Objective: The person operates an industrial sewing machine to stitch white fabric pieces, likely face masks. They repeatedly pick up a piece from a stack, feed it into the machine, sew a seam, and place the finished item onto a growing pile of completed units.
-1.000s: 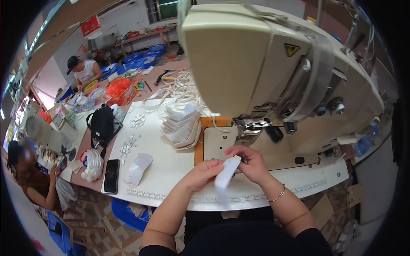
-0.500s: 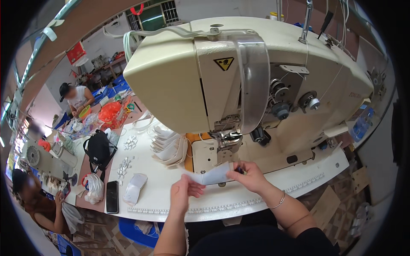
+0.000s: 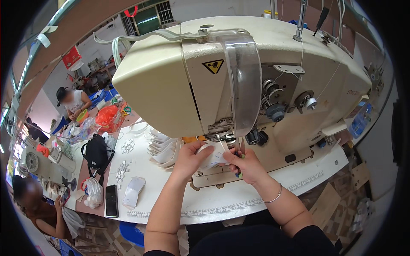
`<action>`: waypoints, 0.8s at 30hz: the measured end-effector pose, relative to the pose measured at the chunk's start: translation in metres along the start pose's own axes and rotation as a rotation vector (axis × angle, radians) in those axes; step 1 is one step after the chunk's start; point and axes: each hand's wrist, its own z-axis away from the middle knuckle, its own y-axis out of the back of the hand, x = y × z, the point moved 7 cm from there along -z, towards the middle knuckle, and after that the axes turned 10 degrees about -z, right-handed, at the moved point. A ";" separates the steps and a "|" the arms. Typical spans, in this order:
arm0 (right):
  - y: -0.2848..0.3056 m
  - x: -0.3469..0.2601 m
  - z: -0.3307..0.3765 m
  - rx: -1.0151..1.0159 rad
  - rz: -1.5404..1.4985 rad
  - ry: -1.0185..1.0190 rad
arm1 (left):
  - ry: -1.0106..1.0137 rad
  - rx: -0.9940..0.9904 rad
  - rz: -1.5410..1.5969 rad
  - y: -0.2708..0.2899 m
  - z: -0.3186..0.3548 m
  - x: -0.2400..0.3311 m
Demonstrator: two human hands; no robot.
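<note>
A white strip of fabric (image 3: 212,159) is stretched between my two hands, right in front of the needle area of a large cream sewing machine (image 3: 158,85). My left hand (image 3: 191,158) pinches its left part, thumb on top. At its right end, my right hand (image 3: 248,167) grips it between thumb and fingers. A small dark tool with a bit of green (image 3: 237,171) is tucked in that same hand; its kind is mostly hidden. The strip's far edge lies by the presser foot (image 3: 226,137). To the left, several white strips (image 3: 161,148) are piled in a fanned stack.
On the white table (image 3: 164,200) lie small silvery-white pieces (image 3: 122,170), a white folded piece (image 3: 133,192) and a phone (image 3: 111,200). A black bag (image 3: 97,155) sits further left. A ruler tape (image 3: 205,210) runs along the front edge. Two other people are at the left.
Both hands have moved forward, away from me, bringing the strip from the table's front up to the needle area. My left hand has closed on the strip. The view has shifted slightly.
</note>
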 end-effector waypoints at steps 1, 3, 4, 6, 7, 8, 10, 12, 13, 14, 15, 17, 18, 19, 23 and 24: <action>-0.002 0.000 -0.001 0.001 -0.034 -0.002 | -0.011 0.001 -0.023 0.001 -0.002 0.002; -0.002 0.003 -0.001 0.011 -0.068 -0.018 | -0.032 0.006 -0.070 0.004 -0.004 0.006; -0.003 0.004 -0.001 0.012 -0.085 -0.025 | -0.026 -0.002 -0.079 0.005 -0.006 0.006; -0.003 0.006 -0.002 0.003 -0.096 -0.018 | -0.013 -0.018 -0.097 0.007 -0.009 0.007; -0.003 0.007 -0.002 0.003 -0.101 -0.016 | -0.016 -0.018 -0.099 0.007 -0.009 0.008; -0.002 0.007 -0.002 0.005 -0.103 -0.015 | -0.019 -0.017 -0.100 0.006 -0.009 0.010; -0.003 0.007 -0.002 0.009 -0.106 -0.015 | -0.023 -0.012 -0.089 0.006 -0.009 0.011; -0.005 0.004 -0.001 -0.004 -0.103 -0.003 | -0.024 -0.001 -0.063 0.006 -0.008 0.011; -0.006 0.002 0.000 -0.010 -0.101 0.003 | -0.028 0.012 -0.117 0.008 -0.008 0.011; -0.005 0.001 0.001 -0.011 -0.046 -0.004 | -0.032 0.026 -0.171 0.009 -0.006 0.010; -0.003 -0.001 0.003 -0.012 0.010 -0.010 | -0.035 0.040 -0.226 0.011 -0.004 0.010; 0.004 -0.003 0.006 -0.023 0.091 -0.012 | -0.553 0.384 -0.474 0.018 0.019 0.042; 0.006 -0.003 0.007 -0.034 0.116 -0.008 | -0.814 0.556 -0.592 0.014 0.041 0.053; 0.008 -0.001 0.008 -0.042 0.136 -0.009 | -0.850 0.460 -0.555 0.005 0.051 0.053; 0.007 0.001 0.006 -0.030 0.075 -0.010 | -1.098 0.549 -1.079 -0.028 0.064 0.044; 0.006 0.002 0.007 -0.029 0.066 -0.015 | -1.106 0.546 -1.064 -0.027 0.064 0.043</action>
